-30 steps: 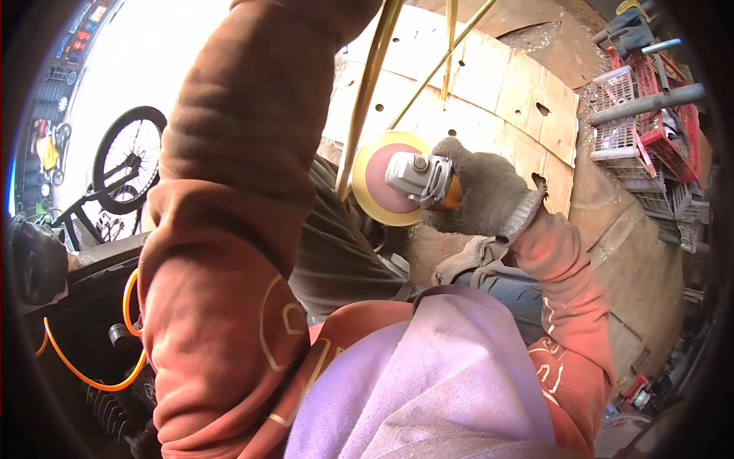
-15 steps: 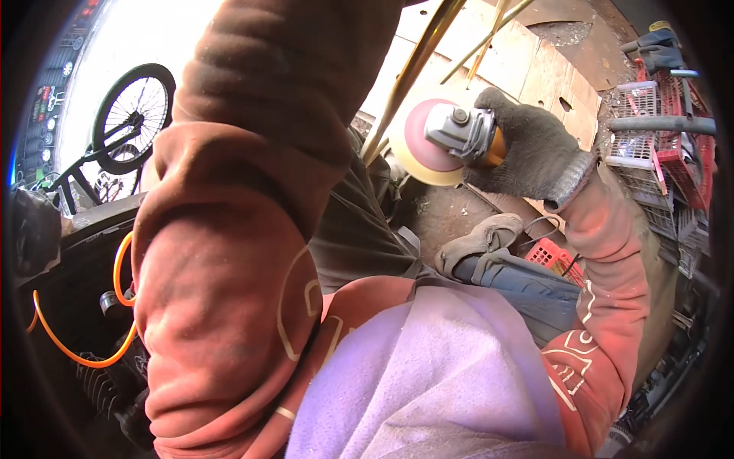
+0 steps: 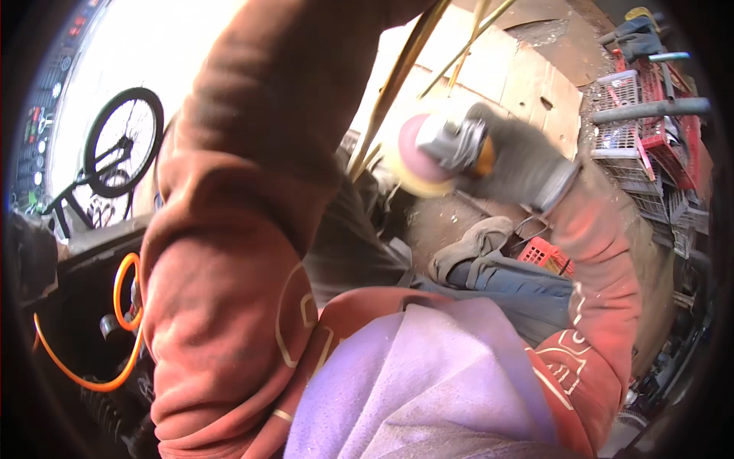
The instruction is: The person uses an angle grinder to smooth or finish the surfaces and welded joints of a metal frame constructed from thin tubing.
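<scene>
My right hand, in a dark grey work glove, is closed around an angle grinder with a metal head and an orange-yellow body. The grinder's disc is pinkish in the middle and pale yellow at its rim. Just left of the disc a brassy metal tube slants down; whether they touch I cannot tell. Hand and grinder are smeared by motion. My left arm, in a dusty reddish sleeve, reaches up past the top edge, so my left hand is out of sight.
Thinner rods cross flattened cardboard beyond the grinder. Stacked red and grey crates stand at right, a grey pipe across them. A small red basket is near my shoe. An orange hose and bicycle wheel are at left.
The whole view has shifted slightly. My right hand and the grinder appear a little lower and further left, now blurred. The left arm keeps nearly the same pose.
</scene>
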`<state>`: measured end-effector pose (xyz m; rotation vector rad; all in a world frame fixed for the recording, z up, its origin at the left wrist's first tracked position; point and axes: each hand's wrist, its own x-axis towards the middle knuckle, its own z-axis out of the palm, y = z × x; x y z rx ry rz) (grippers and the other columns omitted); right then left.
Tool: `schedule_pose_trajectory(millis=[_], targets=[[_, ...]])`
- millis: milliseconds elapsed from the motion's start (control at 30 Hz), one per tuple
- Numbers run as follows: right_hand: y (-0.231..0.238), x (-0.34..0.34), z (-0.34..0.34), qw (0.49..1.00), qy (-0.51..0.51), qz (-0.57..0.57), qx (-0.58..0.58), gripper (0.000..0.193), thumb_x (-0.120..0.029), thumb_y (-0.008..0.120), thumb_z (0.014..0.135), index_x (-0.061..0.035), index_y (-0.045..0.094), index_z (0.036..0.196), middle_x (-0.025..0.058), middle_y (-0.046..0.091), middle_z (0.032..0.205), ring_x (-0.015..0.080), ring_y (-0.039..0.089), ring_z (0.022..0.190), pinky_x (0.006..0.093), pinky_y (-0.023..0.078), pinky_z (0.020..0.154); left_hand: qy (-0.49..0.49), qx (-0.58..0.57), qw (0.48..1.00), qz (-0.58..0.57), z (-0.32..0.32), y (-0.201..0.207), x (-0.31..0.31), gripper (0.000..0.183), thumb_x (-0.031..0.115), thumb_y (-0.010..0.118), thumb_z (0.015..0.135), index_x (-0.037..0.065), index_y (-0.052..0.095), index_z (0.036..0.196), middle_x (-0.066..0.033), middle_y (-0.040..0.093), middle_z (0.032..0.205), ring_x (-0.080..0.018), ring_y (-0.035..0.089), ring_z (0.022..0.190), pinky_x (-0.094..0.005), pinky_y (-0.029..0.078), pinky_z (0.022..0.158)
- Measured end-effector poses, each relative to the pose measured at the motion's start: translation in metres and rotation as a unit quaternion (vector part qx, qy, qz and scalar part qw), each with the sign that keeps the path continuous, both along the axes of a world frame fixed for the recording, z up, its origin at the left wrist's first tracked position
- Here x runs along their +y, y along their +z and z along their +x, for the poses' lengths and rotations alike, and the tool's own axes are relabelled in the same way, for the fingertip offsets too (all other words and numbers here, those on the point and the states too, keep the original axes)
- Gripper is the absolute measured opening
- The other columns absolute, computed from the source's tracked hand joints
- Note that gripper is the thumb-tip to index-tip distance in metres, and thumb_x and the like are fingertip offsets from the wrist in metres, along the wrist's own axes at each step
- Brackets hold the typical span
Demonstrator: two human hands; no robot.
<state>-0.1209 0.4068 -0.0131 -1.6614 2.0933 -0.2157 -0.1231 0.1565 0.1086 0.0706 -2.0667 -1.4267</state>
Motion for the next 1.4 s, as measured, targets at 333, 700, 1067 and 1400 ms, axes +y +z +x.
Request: schedule_pose_trajectory(millis=[333, 700, 1067, 1400], targets=[[-0.011, 0.015, -0.013, 0.981, -0.141, -0.052, -0.119, 0.068, -0.045, 0.082, 0.071, -0.0047, 0.052, 0.117, 0.0207, 0.068, 0.097, 0.0401, 0.067, 0.094, 0.0444, 0.054, 0.081, -0.008, -0.020, 0.999, 0.050, -0.009, 0.010, 0.013, 0.033, 0.032, 0.064, 0.089, 0.000, 0.066, 0.077, -0.0095, 0.064, 0.068, -0.0197, 0.063, 0.065, -0.0321, 0.049, 0.063], [0.006, -0.009, -0.016, 0.977, -0.129, -0.015, -0.169, 0.066, -0.034, 0.087, 0.067, -0.0038, 0.057, 0.118, 0.0189, 0.068, 0.102, 0.0345, 0.068, 0.100, 0.0420, 0.053, 0.087, -0.011, -0.018, 1.000, 0.003, -0.001, 0.025, 0.046, 0.028, 0.029, 0.065, 0.087, 0.001, 0.066, 0.085, -0.0052, 0.060, 0.070, -0.0163, 0.059, 0.069, -0.0311, 0.047, 0.067], [-0.058, 0.005, -0.070, 0.860, -0.228, -0.152, -0.430, 0.061, -0.031, 0.084, 0.068, 0.0022, 0.062, 0.114, 0.0126, 0.070, 0.102, 0.0185, 0.067, 0.090, 0.0338, 0.055, 0.082, -0.031, -0.049, 0.997, 0.046, -0.022, 0.016, 0.054, 0.026, 0.028, 0.069, 0.086, 0.002, 0.067, 0.086, -0.0065, 0.063, 0.074, -0.0155, 0.060, 0.070, -0.0299, 0.048, 0.065], [-0.056, -0.002, -0.064, 0.885, -0.308, -0.154, -0.313, 0.063, -0.031, 0.086, 0.068, 0.0046, 0.056, 0.110, 0.0127, 0.067, 0.098, 0.0189, 0.065, 0.092, 0.0320, 0.054, 0.080, 0.007, -0.035, 0.986, 0.162, -0.020, 0.010, 0.018, 0.028, 0.026, 0.071, 0.086, -0.001, 0.066, 0.091, -0.0087, 0.064, 0.075, -0.0198, 0.064, 0.067, -0.0328, 0.055, 0.066]])
